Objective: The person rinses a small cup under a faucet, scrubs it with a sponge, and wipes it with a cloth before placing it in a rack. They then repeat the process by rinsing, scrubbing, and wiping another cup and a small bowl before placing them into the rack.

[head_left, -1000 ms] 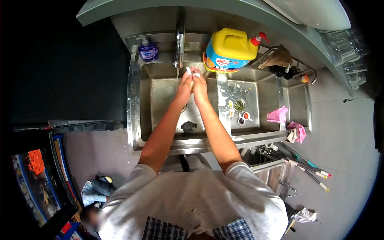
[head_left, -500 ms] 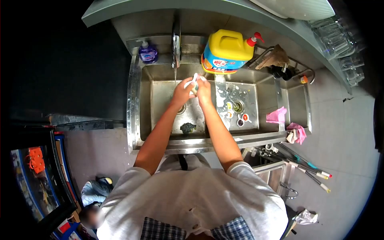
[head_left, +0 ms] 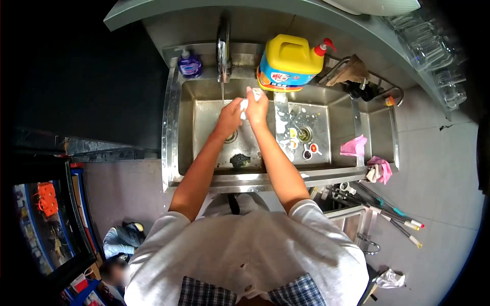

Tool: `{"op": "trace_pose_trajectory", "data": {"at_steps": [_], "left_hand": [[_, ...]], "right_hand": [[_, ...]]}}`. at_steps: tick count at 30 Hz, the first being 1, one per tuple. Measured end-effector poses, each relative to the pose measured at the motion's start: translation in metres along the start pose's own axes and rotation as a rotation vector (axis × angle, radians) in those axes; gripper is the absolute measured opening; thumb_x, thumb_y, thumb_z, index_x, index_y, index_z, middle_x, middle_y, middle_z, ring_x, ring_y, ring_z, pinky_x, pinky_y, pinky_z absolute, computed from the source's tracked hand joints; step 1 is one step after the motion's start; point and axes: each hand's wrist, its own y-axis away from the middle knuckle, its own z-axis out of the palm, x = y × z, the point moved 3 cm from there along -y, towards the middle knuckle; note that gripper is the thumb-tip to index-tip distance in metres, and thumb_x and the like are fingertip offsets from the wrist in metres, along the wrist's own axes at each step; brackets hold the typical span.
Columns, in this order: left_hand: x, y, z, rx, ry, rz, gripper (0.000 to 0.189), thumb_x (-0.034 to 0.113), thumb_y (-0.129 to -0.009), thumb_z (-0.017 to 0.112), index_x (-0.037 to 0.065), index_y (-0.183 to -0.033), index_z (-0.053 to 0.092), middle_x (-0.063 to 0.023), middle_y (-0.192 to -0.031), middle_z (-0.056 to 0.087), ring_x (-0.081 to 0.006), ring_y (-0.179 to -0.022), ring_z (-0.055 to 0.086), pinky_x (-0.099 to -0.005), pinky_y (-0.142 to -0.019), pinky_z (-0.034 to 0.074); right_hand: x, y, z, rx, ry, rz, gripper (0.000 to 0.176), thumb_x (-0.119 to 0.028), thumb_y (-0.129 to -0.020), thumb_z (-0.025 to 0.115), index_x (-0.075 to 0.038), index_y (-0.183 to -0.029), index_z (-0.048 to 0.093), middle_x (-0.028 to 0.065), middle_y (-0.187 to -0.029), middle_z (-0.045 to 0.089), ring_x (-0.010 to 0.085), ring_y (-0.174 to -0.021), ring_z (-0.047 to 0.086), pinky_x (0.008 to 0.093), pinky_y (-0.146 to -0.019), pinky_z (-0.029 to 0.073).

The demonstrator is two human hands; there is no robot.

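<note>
small white utensil [head_left: 244, 108], axis unclear | right of water stream [head_left: 222, 92] | between left hand [head_left: 230, 118] + right hand [head_left: 259, 107], fingers gripping it

Left hand [head_left: 229, 117] and right hand [head_left: 258, 107] made two. White pieces [head_left: 244, 109] in them showed at two spots; true number couldn't be told. Basins [head_left: 209, 150] numbered three; drains [head_left: 305, 134], two seen. Tap [head_left: 223, 56]: was just one. Purple pump bottle [head_left: 189, 66], one; yellow jug [head_left: 293, 58], one, bearing one red pump [head_left: 321, 49]. Dark scourer [head_left: 239, 161]: counted one. Small cups [head_left: 314, 148]: counted two, plus two paler pieces [head_left: 293, 133]. Pink cloths [head_left: 353, 146] came to two, pale cloth [head_left: 373, 175] to one. Poles [head_left: 393, 219] were at least three. Glasses [head_left: 431, 48] overlapped, several, uncounted. Other person [head_left: 121, 240]: one.
</note>
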Motion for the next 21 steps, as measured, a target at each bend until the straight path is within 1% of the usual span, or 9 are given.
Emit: {"op": "trace_pose_trajectory", "data": {"at_steps": [5, 7, 10, 12, 13, 14, 17, 20, 21], "left_hand": [[-0.005, -0.009, -0.002, -0.024, 0.015, -0.033, 0.021, 0.019, -0.095, 0.040, 0.008, -0.106, 0.053, -0.0001, -0.080, 0.054, -0.0063, -0.059, 0.048, -0.0201, -0.048, 0.041], [0.002, -0.014, -0.003, -0.046, 0.014, -0.038, 0.019, 0.019, -0.095, 0.039, 0.008, -0.105, 0.051, -0.0001, -0.081, 0.054, -0.0063, -0.062, 0.049, -0.0205, -0.049, 0.042], [0.027, -0.015, 0.001, -0.038, 0.075, -0.075, 0.016, 0.018, -0.095, 0.039, 0.008, -0.103, 0.048, -0.0031, -0.083, 0.054, -0.0092, -0.065, 0.053, -0.0244, -0.049, 0.045], [0.039, -0.019, 0.008, -0.036, 0.164, 0.007, 0.016, 0.018, -0.095, 0.040, 0.005, -0.103, 0.047, -0.0064, -0.083, 0.055, -0.0115, -0.061, 0.055, -0.0280, -0.047, 0.048], [0.037, -0.022, 0.008, -0.060, 0.127, 0.099, 0.018, 0.017, -0.095, 0.040, 0.003, -0.106, 0.044, -0.0081, -0.081, 0.056, -0.0131, -0.058, 0.056, -0.0270, -0.045, 0.046], [0.034, -0.023, 0.008, -0.058, 0.168, 0.072, 0.019, 0.017, -0.095, 0.040, 0.003, -0.105, 0.044, -0.0081, -0.080, 0.056, -0.0135, -0.057, 0.056, -0.0267, -0.045, 0.046], [0.036, -0.018, 0.003, -0.057, 0.285, 0.011, 0.022, 0.021, -0.096, 0.037, 0.002, -0.105, 0.045, -0.0081, -0.072, 0.056, -0.0146, -0.050, 0.053, -0.0255, -0.042, 0.043], [0.034, -0.018, 0.007, 0.076, 0.605, -0.114, 0.027, 0.025, -0.097, 0.034, 0.003, -0.107, 0.047, -0.0072, -0.074, 0.058, -0.0126, -0.048, 0.050, -0.0245, -0.040, 0.039], [0.028, -0.021, 0.009, 0.064, 0.568, -0.128, 0.028, 0.026, -0.097, 0.034, 0.003, -0.107, 0.047, -0.0070, -0.073, 0.057, -0.0119, -0.047, 0.049, -0.0241, -0.039, 0.037]], "right_hand": [[-0.006, -0.013, 0.003, 0.055, -0.227, 0.194, 0.020, -0.014, -0.084, 0.062, 0.000, -0.071, 0.055, 0.0034, -0.062, 0.057, 0.0109, -0.052, 0.052, 0.0266, -0.049, 0.041], [-0.003, -0.020, 0.002, 0.096, -0.395, 0.321, 0.020, -0.014, -0.084, 0.062, 0.000, -0.071, 0.055, 0.0040, -0.062, 0.057, 0.0119, -0.052, 0.053, 0.0269, -0.048, 0.042], [-0.033, -0.023, 0.006, 0.047, 0.071, 0.050, 0.019, -0.013, -0.085, 0.061, 0.001, -0.073, 0.054, 0.0059, -0.064, 0.057, 0.0135, -0.051, 0.054, 0.0276, -0.047, 0.043], [-0.040, -0.029, 0.009, -0.009, -0.321, 0.226, 0.020, -0.014, -0.088, 0.056, 0.001, -0.075, 0.054, 0.0076, -0.061, 0.057, 0.0146, -0.053, 0.055, 0.0282, -0.048, 0.044], [-0.035, -0.033, 0.007, -0.008, -0.345, 0.240, 0.022, -0.016, -0.089, 0.055, 0.001, -0.076, 0.055, 0.0081, -0.062, 0.057, 0.0151, -0.053, 0.055, 0.0283, -0.049, 0.045], [-0.031, -0.037, 0.007, -0.009, -0.372, 0.250, 0.024, -0.018, -0.090, 0.054, 0.001, -0.076, 0.055, 0.0086, -0.062, 0.058, 0.0157, -0.054, 0.056, 0.0283, -0.049, 0.045], [-0.030, -0.035, 0.000, -0.141, -0.339, 0.236, 0.027, -0.021, -0.092, 0.051, 0.002, -0.079, 0.057, 0.0102, -0.065, 0.060, 0.0170, -0.055, 0.058, 0.0287, -0.053, 0.047], [-0.029, -0.035, -0.011, -0.145, -0.157, 0.090, 0.028, -0.022, -0.093, 0.049, 0.004, -0.087, 0.058, 0.0122, -0.071, 0.065, 0.0163, -0.061, 0.060, 0.0279, -0.056, 0.046], [-0.029, -0.031, -0.009, -0.128, -0.159, 0.067, 0.028, -0.023, -0.093, 0.048, 0.003, -0.093, 0.058, 0.0120, -0.075, 0.065, 0.0157, -0.064, 0.060, 0.0280, -0.057, 0.047]]}}
